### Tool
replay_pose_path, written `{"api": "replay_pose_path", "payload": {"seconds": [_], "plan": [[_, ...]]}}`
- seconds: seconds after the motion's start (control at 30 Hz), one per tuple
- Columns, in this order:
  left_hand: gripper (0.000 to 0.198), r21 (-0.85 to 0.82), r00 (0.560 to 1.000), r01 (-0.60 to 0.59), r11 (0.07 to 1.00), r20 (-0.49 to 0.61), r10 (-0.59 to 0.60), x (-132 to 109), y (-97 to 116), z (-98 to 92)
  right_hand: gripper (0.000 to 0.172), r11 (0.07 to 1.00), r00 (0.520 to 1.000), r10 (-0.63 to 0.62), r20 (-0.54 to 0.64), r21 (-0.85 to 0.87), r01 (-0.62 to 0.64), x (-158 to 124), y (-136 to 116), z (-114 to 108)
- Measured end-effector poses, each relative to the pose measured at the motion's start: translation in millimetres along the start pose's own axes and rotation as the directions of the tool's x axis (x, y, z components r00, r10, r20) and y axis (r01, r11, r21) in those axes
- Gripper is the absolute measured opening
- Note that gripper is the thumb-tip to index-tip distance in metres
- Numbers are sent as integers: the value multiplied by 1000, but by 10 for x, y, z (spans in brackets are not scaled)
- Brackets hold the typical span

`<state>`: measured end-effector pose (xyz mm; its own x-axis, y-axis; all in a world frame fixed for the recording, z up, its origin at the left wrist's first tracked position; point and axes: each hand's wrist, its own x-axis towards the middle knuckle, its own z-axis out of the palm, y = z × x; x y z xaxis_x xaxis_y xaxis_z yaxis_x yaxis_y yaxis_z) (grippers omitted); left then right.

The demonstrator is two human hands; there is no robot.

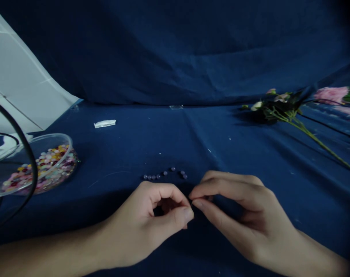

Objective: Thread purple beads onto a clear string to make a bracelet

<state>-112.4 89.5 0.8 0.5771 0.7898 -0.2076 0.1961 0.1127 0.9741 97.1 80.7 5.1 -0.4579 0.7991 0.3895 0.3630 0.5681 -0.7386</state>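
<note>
— Blue cloth (249, 154) drapes table and backdrop alike, and a person's two hands meet low at its centre. What do the fingers show?

— The left hand (151, 219) has thumb and forefinger closed together in a pinch, with the other fingers curled under. The right hand (238, 211) pinches likewise, thumb against forefinger, the rest loosely extended. The two pinches sit tip to tip. Whatever lies between them is too small to make out.

— And the beads?

— A short row of small purple beads (165, 174) lies on the cloth just beyond the fingertips, apart from both hands. A glass bowl (61, 135) of mixed-colour beads stands well to the left, with a black cable (30, 161) arcing in front of it. A white packet (105, 123) lies further back, and artificial flowers (281, 105) lie at far right.

— What does work this fine call for?

— By my reading, steadiness. The wrists should rest on the cloth, with the pinches light and close to the tips. The hands should be low over the fabric, so that anything dropped lands near the row and does not roll away. The purple beads are within easy reach, so any move to them can be short. Dim light looks like the main risk, since small things vanish against dark fabric.
</note>
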Motion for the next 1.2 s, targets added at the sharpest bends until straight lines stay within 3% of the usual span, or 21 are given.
{"api": "replay_pose_path", "payload": {"seconds": [0.33,0.67,0.9,1.07,1.2], "plan": [[20,27,1000,-11,1000,8,11,4,-15,-16,15,990,992,122,24,73,-124,53,-5,29],[20,1,1000,-13,1000,-14,13,-6,-15,-7,17,987,989,148,28,52,-149,60,-35,6],[18,17,999,-42,999,-33,43,-15,-28,-7,24,946,949,300,100,98,-309,55,-36,-4],[19,36,997,-51,998,-48,52,-16,-33,-8,20,968,970,237,53,74,-241,54,-55,-11],[23,30,999,17,999,-38,-16,-28,-49,-3,18,988,989,149,-17,-30,-150,52,-83,-12]]}}
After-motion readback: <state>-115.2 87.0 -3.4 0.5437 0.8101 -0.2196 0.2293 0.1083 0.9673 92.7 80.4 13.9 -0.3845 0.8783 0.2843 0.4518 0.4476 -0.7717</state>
